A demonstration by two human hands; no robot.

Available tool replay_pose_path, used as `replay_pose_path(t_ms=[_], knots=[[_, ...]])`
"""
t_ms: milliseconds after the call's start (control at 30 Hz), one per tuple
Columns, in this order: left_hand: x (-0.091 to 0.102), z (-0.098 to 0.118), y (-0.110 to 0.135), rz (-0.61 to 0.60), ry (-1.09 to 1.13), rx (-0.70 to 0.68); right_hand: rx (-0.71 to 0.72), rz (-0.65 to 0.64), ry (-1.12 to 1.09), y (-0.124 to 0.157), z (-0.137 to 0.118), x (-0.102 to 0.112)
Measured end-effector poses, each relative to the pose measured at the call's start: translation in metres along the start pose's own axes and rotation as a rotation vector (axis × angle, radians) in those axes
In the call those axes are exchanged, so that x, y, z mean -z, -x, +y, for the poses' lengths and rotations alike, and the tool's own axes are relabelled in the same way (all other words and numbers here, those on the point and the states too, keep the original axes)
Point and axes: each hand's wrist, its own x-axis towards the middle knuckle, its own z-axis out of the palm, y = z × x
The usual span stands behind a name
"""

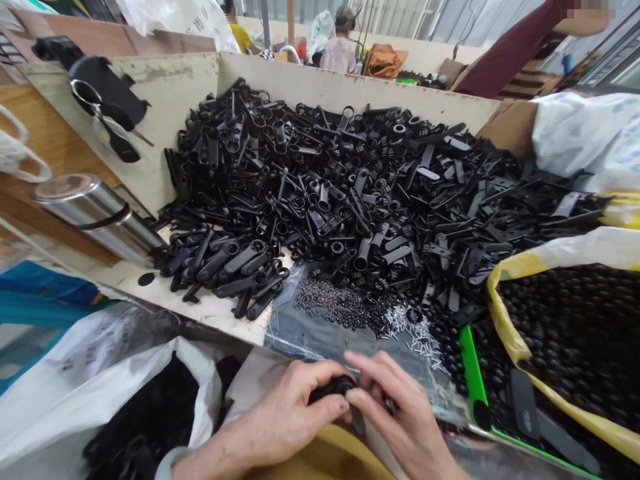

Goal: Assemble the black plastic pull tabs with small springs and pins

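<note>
Closely, left hand: the person's left hand point(285, 413) is clamped, thumb against fingers, on a small black plastic part point(330, 388) low at the front of the bench; a loose pinch could let it roll away.
Right hand: the right hand point(397, 413) bends in at the part's other end, thumb and fingers drawn close; whether they grip it cannot be told. A fingertip caught between pieces seems the likeliest mishap.
Grey mat: just beyond the hands, a grey mat point(295, 327) bears tiny dark pellets point(325, 303) beside silver pins point(415, 333). A brushing wrist could mix the two or scatter them over the edge.
Black handles: left of the mat, a cluster of black handles point(240, 263) lies near the board's front edge, where an elbow might knock some off.
White sack: below them, an open white sack point(205, 393) holds dark pieces; anything dropped there would be hard to find.
Yellow-rimmed bag: at right, a yellow-rimmed bag point(505, 340) gapes over black beads point(575, 320), beside a green strip point(473, 367); a sagging rim could spill them.
Black heap: behind, a steep heap of black plastic parts point(320, 187) could slide onto the mat if pulled from low down.
</note>
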Motion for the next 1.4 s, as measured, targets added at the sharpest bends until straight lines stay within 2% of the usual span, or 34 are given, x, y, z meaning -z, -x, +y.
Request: replay_pose_path(t_ms=[33, 100, 167, 267, 367, 467, 633, 800, 1000, 1167, 1300, 1400], knots=[[-0.002, -0.001, 0.0, -0.019, 0.053, -0.018, -0.086, 0.044, -0.042, 0.005, 0.002, -0.003], [-0.006, -0.005, 0.0, 0.033, 0.002, -0.083, -0.246, 0.097, -0.128, 0.014, 0.006, -0.011], [-0.009, -0.012, -0.003, 0.128, -0.228, -0.175, -0.37, 0.107, -0.225, 0.02, 0.009, -0.022], [-0.01, -0.019, -0.008, 0.172, -0.471, -0.228, -0.473, 0.136, -0.341, 0.017, 0.009, -0.033], [-0.006, -0.021, -0.011, 0.218, -0.336, -0.04, -0.433, 0.157, -0.345, 0.003, 0.007, -0.031], [-0.003, -0.019, -0.011, 0.162, -0.115, 0.148, -0.342, 0.147, -0.307, -0.01, 0.008, -0.022], [-0.001, -0.01, -0.008, 0.041, 0.193, 0.259, -0.321, 0.055, -0.284, -0.02, 0.011, -0.018], [-0.001, -0.007, -0.007, -0.058, 0.432, 0.256, -0.356, -0.018, -0.264, -0.018, 0.01, -0.021], [0.0, -0.017, -0.005, -0.003, 0.628, 0.328, -0.322, -0.126, -0.198, -0.016, 0.008, -0.015], [0.003, -0.016, -0.004, -0.036, 0.671, 0.327, -0.267, -0.183, -0.208, -0.015, 0.009, -0.013], [0.001, -0.02, -0.002, -0.03, 0.669, 0.336, -0.284, -0.191, -0.174, -0.012, 0.006, -0.014], [-0.001, -0.027, -0.002, 0.07, 0.627, 0.316, -0.307, -0.159, -0.117, -0.008, 0.005, -0.006]])
